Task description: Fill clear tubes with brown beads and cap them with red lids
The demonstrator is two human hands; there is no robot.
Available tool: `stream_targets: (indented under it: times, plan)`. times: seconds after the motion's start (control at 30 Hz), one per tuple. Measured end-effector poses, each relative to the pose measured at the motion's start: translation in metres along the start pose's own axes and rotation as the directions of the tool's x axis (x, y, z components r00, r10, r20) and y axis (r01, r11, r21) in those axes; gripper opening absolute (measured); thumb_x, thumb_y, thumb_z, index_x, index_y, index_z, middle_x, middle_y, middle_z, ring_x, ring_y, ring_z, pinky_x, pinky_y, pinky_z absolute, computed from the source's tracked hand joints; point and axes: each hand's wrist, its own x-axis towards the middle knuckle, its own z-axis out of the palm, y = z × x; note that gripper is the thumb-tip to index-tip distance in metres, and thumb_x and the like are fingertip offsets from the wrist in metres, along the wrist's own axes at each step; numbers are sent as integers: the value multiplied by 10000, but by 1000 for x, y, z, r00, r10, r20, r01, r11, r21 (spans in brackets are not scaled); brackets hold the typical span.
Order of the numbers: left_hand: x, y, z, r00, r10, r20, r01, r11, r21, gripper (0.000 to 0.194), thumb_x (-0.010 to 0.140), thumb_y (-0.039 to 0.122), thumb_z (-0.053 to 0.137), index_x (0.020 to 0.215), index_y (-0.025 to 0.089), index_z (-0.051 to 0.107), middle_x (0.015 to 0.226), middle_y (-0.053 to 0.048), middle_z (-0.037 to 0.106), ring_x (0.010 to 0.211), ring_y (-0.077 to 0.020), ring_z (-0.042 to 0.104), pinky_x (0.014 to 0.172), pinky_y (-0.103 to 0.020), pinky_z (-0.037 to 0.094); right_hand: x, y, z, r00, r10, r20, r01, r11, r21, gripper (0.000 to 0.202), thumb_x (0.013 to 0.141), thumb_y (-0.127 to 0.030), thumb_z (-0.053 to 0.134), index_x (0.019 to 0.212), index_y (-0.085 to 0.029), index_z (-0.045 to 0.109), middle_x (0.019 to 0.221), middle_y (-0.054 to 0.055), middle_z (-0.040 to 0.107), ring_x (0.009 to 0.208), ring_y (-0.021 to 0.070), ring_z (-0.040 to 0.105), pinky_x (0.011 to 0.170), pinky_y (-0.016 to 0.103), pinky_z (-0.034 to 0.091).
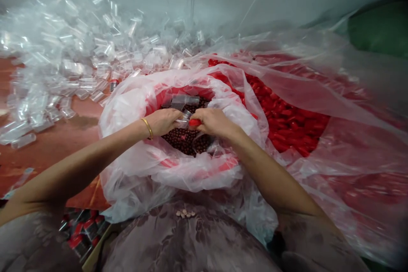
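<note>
My left hand (pixel 165 122), with a gold bangle at the wrist, is closed round a small clear container (pixel 183 120). Close beside it, my right hand (pixel 212 121) pinches a red cap (pixel 194 123) near the container's mouth. Whether cap and container touch is too small to tell. Both hands are over a basin lined with a whitish plastic bag (pixel 127 93). Dark brown round beads (pixel 188 140) fill its bottom, and more clear containers (pixel 185 101) lie on them at the back.
Many clear containers (pixel 76 68) are heaped at the left and back on a reddish-brown surface (pixel 79 136). Red caps (pixel 287 123) lie in a translucent bag at the right. Below the left arm, a box holds red-capped containers (pixel 83 233).
</note>
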Motion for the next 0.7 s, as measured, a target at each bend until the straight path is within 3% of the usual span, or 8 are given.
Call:
stream_targets:
  times: [0.13, 0.3, 0.37, 0.43, 0.57, 0.7]
  plan:
    - [-14, -1, -14, 958, -106, 266, 59, 982, 181, 179, 826, 241, 514, 881, 168, 669, 878, -74, 697, 834, -178, 645, 735, -247, 467, 6, 11, -3, 971, 218, -99, -226, 971, -73, 175, 801, -267, 573, 895, -187, 697, 956, 106, 687, 832, 223, 623, 616, 277, 370]
    - [1, 2, -2, 950, -182, 253, 115, 959, 260, 115, 692, 162, 621, 775, 143, 698, 790, -122, 698, 880, -245, 649, 797, -300, 476, 10, 11, -2, 914, 352, -202, -333, 935, 120, 556, 751, -427, 646, 1245, -198, 535, 986, 99, 706, 852, 249, 641, 649, 293, 423]
    - [17, -1, 7, 933, -184, 311, 132, 975, 180, 128, 607, 111, 658, 725, 146, 696, 728, -102, 689, 875, -247, 646, 830, -300, 473, 8, 12, 1, 897, 378, -230, -337, 921, 197, 513, 772, -433, 618, 1229, -211, 549, 993, 86, 710, 854, 248, 648, 672, 302, 441]
    - [34, -6, 16, 882, -189, 431, 208, 978, 4, 73, 572, 94, 659, 611, 155, 665, 595, -58, 645, 816, -230, 641, 842, -303, 475, 6, 14, 4, 881, 392, -264, -334, 911, 241, 464, 789, -422, 595, 1204, -215, 572, 1010, 80, 709, 871, 249, 653, 694, 309, 453]
    - [60, -3, 30, 779, -159, 606, 386, 884, -264, 130, 635, 166, 634, 515, 146, 588, 431, -5, 538, 576, -181, 603, 732, -343, 512, 3, 19, 4, 874, 374, -310, -295, 915, 274, 399, 799, -409, 582, 1144, -211, 619, 987, 71, 716, 862, 239, 658, 719, 312, 460]
    - [78, 21, 41, 769, -158, 620, 475, 789, -389, 80, 690, 194, 593, 684, 115, 608, 518, -12, 591, 529, -182, 605, 663, -373, 517, 2, 20, 3, 878, 340, -338, -243, 923, 297, 346, 799, -389, 582, 1087, -210, 650, 974, 67, 720, 855, 235, 660, 732, 316, 465]
